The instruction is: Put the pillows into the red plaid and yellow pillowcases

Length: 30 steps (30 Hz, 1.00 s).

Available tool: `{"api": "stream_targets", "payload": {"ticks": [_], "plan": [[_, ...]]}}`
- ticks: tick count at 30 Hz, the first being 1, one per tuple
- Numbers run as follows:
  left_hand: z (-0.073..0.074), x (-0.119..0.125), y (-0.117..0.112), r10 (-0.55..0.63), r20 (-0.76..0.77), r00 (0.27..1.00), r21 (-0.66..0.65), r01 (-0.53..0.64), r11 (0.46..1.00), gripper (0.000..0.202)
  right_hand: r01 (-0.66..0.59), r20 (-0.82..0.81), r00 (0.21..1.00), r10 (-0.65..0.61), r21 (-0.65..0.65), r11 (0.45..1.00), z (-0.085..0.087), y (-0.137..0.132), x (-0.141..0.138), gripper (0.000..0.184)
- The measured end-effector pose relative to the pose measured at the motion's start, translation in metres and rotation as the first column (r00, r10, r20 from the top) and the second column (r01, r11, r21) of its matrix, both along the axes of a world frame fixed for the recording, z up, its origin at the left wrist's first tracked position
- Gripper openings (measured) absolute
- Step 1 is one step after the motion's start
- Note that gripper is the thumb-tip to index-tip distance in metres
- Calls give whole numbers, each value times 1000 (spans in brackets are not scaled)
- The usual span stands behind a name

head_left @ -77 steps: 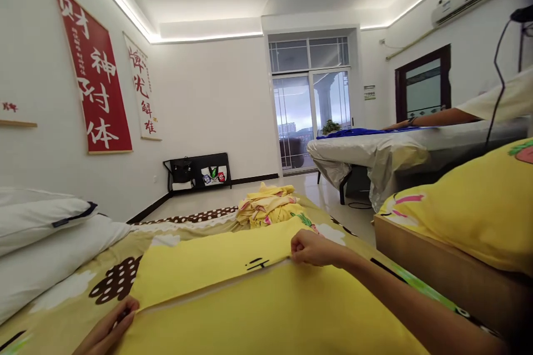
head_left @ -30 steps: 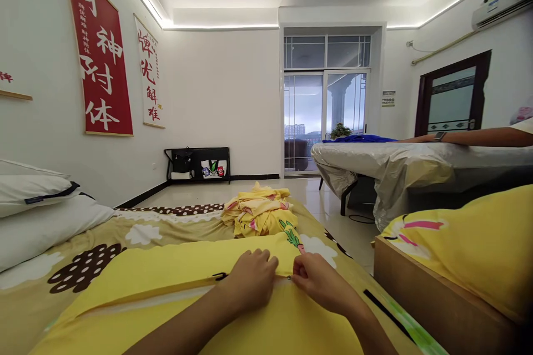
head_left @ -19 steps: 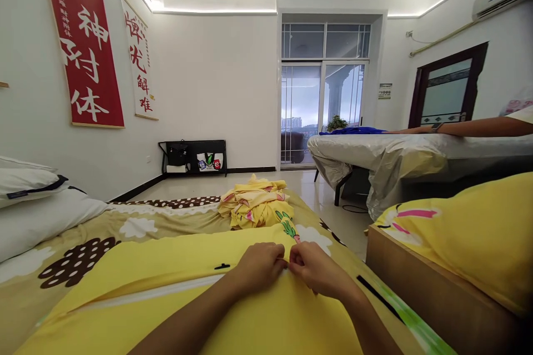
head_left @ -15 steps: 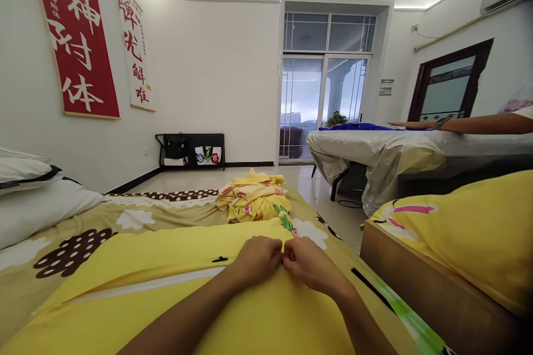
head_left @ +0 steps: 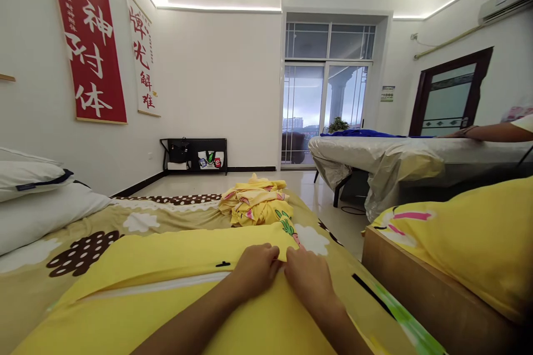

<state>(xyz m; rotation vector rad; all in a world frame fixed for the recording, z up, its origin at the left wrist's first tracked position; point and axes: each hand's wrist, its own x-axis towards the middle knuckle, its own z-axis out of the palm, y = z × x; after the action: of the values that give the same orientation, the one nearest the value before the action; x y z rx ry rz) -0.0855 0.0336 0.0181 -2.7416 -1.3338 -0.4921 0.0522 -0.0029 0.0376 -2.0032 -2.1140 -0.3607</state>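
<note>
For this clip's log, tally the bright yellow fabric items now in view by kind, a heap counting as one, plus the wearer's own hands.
Wearer's own: 2 (left hand, right hand)
Yellow cover under both: 1
Crumpled yellow heap beyond: 1
Plump yellow cushion at right: 1
Total: 5

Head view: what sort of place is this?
Probably a bedroom, or a room furnished like one: it has white pillows, a cloud-patterned bedsheet and a hanging red calligraphy scroll.

Strip lights (head_left: 220,8) and daylight through the glass door (head_left: 302,102) brighten the view, its far-right corners dark and stretched.
</note>
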Motion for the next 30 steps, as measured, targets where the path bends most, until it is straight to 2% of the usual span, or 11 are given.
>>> {"api": "stream_targets", "payload": {"ticks": [3, 6, 8, 10, 12, 14, 16, 20, 23, 26, 30], "plan": [[4, -30, -25, 13, -82, 997, 78, -6, 997, 17, -2, -61, 998, 4, 32, 999, 11, -9, 8, 19], [1, -89, -56, 140, -89, 986, 131, -127, 983, 20, 29, -159, 987, 10, 242, 970, 16, -9, 16, 28], [-9, -140, -73, 230, -37, 973, 119, -224, 967, 25, -24, -182, 979, 93, 349, 937, 6, -2, 10, 38], [-26, -193, -85, 310, 21, 950, 135, -310, 941, 31, -175, -180, 954, 238, 308, 935, -12, 11, -3, 49], [-46, -238, -92, 433, 114, 894, 257, -447, 857, 32, -299, -202, 924, 325, 148, 943, -34, 25, -19, 53], [-64, -269, -95, 561, 240, 792, 372, -609, 700, 42, -348, -230, 911, 341, 10, 937, -51, 34, -30, 54], [-74, -283, -95, 631, 275, 725, 329, -688, 647, 54, -357, -252, 906, 341, -19, 934, -60, 37, -31, 55], [-69, -281, -96, 643, 148, 751, 10, -652, 758, 54, -366, -295, 889, 349, -2, 931, -70, 18, -9, 57], [-66, -279, -103, 692, 182, 699, -19, -701, 713, 56, -325, -340, 891, 302, -11, 946, -89, -8, 19, 58], [-77, -290, -114, 742, 211, 637, -5, -758, 652, 62, -202, -424, 885, 191, 21, 979, -118, -32, 51, 62], [-92, -336, -129, 730, 226, 645, -105, -729, 677, 71, -88, -566, 823, 57, -28, 996, -139, -54, 98, 65]]}}
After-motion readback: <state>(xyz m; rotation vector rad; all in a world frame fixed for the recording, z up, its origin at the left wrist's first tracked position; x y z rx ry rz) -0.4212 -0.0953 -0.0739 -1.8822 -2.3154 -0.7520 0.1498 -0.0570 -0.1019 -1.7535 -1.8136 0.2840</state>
